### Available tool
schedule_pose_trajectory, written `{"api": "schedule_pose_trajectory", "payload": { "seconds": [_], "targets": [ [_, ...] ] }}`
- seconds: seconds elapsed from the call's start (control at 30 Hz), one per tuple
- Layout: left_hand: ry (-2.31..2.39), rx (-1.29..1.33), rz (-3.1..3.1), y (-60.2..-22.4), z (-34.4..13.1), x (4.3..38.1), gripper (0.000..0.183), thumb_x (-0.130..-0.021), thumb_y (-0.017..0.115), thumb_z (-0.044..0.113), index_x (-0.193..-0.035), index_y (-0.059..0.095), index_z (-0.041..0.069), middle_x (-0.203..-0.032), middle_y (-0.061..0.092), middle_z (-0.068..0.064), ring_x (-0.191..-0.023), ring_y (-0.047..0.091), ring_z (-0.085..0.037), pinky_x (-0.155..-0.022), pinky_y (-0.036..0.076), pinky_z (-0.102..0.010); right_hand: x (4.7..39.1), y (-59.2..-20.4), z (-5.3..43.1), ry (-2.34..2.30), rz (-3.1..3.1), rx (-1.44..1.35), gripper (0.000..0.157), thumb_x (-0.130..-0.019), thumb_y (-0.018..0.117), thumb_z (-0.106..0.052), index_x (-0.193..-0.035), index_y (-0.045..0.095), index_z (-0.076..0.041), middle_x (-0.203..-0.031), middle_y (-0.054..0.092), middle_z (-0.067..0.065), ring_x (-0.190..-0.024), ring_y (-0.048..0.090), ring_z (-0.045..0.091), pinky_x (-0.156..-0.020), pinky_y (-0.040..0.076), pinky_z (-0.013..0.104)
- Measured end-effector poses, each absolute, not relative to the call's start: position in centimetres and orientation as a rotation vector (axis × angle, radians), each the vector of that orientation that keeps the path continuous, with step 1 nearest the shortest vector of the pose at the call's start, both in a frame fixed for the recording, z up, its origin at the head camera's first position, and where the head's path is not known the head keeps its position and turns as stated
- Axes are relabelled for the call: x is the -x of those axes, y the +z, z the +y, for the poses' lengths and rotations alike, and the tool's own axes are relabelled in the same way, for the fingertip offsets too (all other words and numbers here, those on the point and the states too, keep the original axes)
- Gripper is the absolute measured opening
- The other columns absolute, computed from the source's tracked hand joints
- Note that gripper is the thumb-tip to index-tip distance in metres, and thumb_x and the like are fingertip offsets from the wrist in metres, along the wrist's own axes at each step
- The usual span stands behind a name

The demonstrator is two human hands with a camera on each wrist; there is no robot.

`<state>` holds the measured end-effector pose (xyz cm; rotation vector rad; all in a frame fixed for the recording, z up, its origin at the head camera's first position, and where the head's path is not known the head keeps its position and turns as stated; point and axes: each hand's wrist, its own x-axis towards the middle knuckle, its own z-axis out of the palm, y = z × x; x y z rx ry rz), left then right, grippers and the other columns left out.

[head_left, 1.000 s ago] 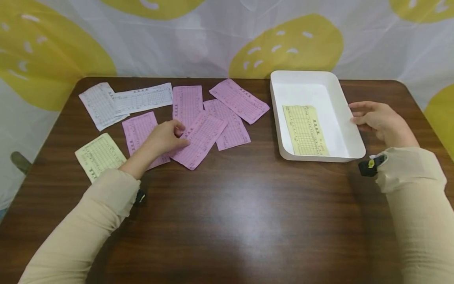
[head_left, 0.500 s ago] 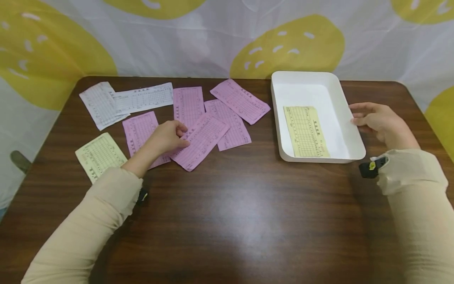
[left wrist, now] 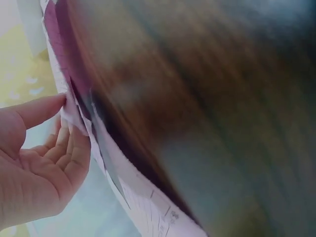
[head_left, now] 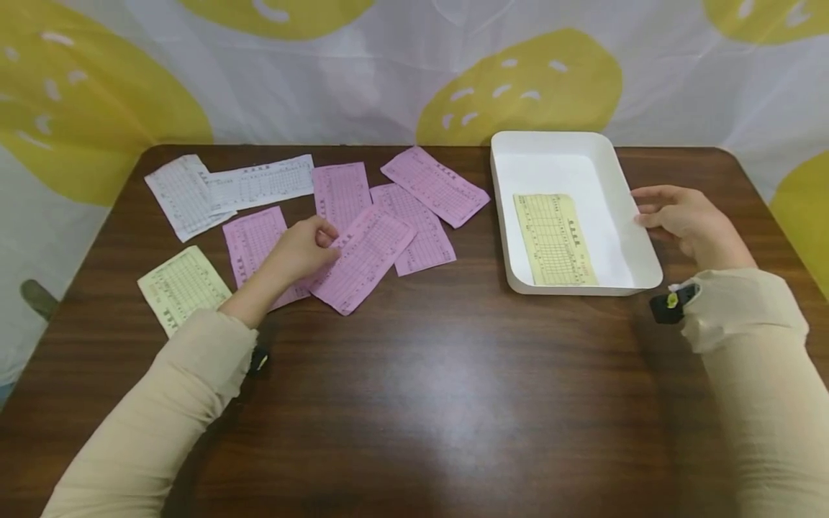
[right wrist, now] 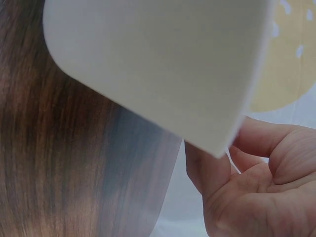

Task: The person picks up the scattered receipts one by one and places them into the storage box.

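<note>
White tray point(head_left: 599, 183) holds a yellow slip point(head_left: 555, 241); right hand point(head_left: 694, 223) seemingly grips the tray's edge, left hand point(head_left: 299, 252) pinches pink paper point(head_left: 368, 260).

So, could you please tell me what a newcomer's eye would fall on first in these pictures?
Perhaps the white tray on the right of the table, holding a yellow slip, with the right hand at its side. Then come the five pink slips left of it, one of them pinched by the left hand. Big yellow shapes stand out on the backdrop behind the table.
</note>
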<state>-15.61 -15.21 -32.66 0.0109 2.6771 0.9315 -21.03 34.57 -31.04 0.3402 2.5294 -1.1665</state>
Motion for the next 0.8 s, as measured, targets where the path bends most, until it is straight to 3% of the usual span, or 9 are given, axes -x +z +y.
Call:
{"api": "schedule_pose_trajectory", "payload": {
  "seconds": [0.17,0.3,0.4,0.6,0.67,0.8],
  "targets": [
    [1.090,-0.004,2.659,-32.7,-15.6,15.8,0.035,-0.093,0.057,0.014,-0.124,0.057,-0.002,-0.117,0.064,-0.024,-0.108,0.058,-0.030,-0.096,0.047,-0.040,21.0,-31.1,34.7,-1.195,2.500,-0.317,0.051,-0.095,0.054,-0.008,-0.142,0.035,-0.010,-0.075,0.051,-0.031,-0.073,0.053,-0.011,-0.068,0.051,0.011],
    [1.313,0.049,2.599,-32.4,-15.6,15.7,0.036,-0.092,0.061,0.015,-0.124,0.059,0.000,-0.120,0.064,-0.022,-0.105,0.061,-0.024,-0.089,0.050,-0.031,21.0,-31.1,34.4,-1.230,2.463,-0.285,0.046,-0.096,0.054,-0.010,-0.139,0.037,-0.014,-0.075,0.053,-0.032,-0.074,0.056,-0.011,-0.070,0.052,0.011],
    [1.457,0.082,2.503,-32.2,-15.4,15.7,0.039,-0.092,0.062,0.018,-0.127,0.058,0.000,-0.124,0.062,-0.021,-0.102,0.059,-0.019,-0.085,0.050,-0.026,21.0,-31.0,34.1,-1.222,2.465,-0.281,0.055,-0.096,0.054,-0.010,-0.146,0.031,-0.008,-0.075,0.053,-0.033,-0.073,0.056,-0.012,-0.069,0.052,0.011],
    [1.680,0.150,2.202,-31.8,-14.2,15.8,0.044,-0.095,0.056,0.016,-0.136,0.048,0.000,-0.130,0.057,-0.017,-0.097,0.059,-0.008,-0.089,0.051,-0.023,20.7,-30.5,33.3,-1.189,2.480,-0.243,0.063,-0.095,0.054,-0.006,-0.149,0.022,0.001,-0.077,0.053,-0.029,-0.073,0.055,-0.012,-0.068,0.051,0.011],
    [1.778,0.157,2.098,-31.8,-13.4,15.7,0.044,-0.096,0.055,0.011,-0.137,0.045,-0.002,-0.122,0.058,-0.013,-0.089,0.061,-0.004,-0.084,0.053,-0.019,20.4,-30.4,32.8,-1.127,2.549,-0.236,0.061,-0.093,0.055,-0.004,-0.147,0.027,0.002,-0.083,0.058,-0.017,-0.072,0.055,-0.009,-0.066,0.051,0.014],
    [1.922,0.132,1.939,-31.6,-11.5,15.6,0.045,-0.096,0.052,0.006,-0.138,0.042,-0.004,-0.109,0.056,-0.003,-0.082,0.061,-0.001,-0.074,0.055,-0.015,19.9,-30.2,31.8,-0.953,2.729,-0.215,0.054,-0.088,0.054,0.003,-0.139,0.039,0.008,-0.110,0.061,0.025,-0.083,0.057,0.010,-0.062,0.045,0.016]
  ]
}}
